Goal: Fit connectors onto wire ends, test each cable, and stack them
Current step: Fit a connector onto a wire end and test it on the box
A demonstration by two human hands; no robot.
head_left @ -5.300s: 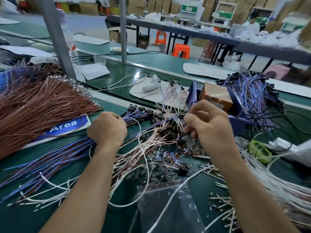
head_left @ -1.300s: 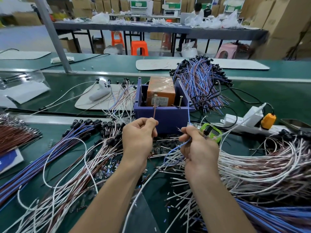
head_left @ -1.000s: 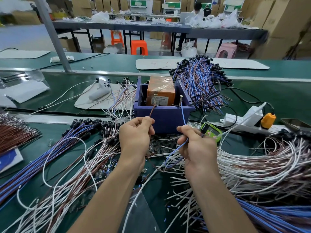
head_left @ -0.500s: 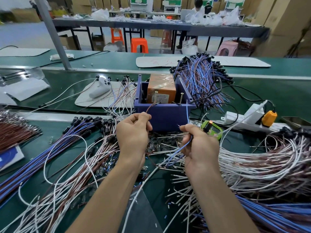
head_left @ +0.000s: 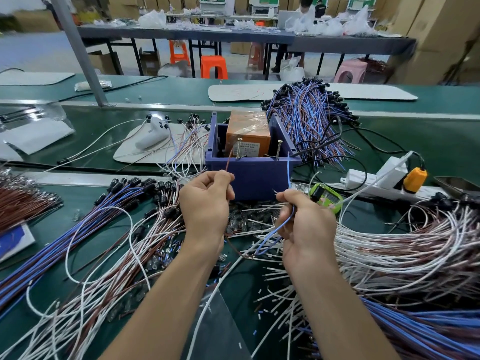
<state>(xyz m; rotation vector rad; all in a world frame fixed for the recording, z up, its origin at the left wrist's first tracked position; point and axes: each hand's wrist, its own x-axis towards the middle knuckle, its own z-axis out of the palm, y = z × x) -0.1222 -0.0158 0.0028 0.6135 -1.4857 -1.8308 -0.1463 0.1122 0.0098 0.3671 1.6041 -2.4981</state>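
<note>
L hand (head_left: 205, 203) pinches a thin brown wire (head_left: 228, 162), R hand (head_left: 306, 224) pinches a thin blue wire (head_left: 289, 172), both ends upright at the front rim of the purple plastic bin (head_left: 254, 178), near its two threaded metal screws (head_left: 238, 148), contact w/ them not discernible, on the green bench (head_left: 441, 141).

The left hand (head_left: 205, 206) and right hand (head_left: 307, 227) are bare; behind the fingers (head_left: 219, 181), both forearms (head_left: 168, 294) are bare too (wrists included).
</note>
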